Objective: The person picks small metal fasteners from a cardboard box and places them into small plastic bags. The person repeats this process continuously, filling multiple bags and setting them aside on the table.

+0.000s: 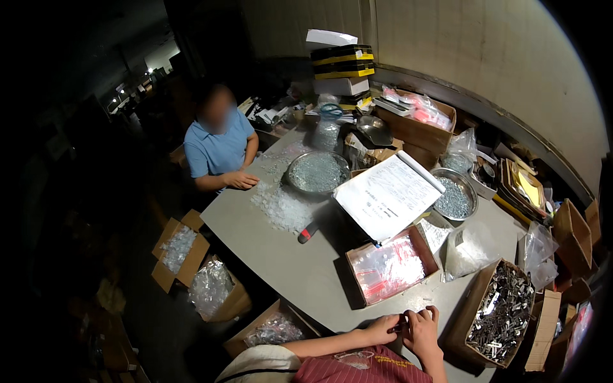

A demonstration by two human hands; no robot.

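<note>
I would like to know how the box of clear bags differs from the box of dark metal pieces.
The bag box holds clear bags with red strips, lying mostly flat; the parts box holds dark, shiny pieces in a loose heap. The bag box looks shallow, the parts box deeper. The bag box sits ahead of the right hand, the parts box right of it. Both are brown and open at the top.

This looks like a small-parts workshop: metal bowls (pixel 317 191) full of tiny bits and a carton (pixel 465 319) heaped with black and silver metal pieces (pixel 502 313) crowd a grey counter (pixel 287 255), with a co-worker (pixel 220 156) at its far side. Open cardboard boxes (pixel 235 303) holding clear plastic stand below, and lamps (pixel 150 70) shine in the dim background.
</note>
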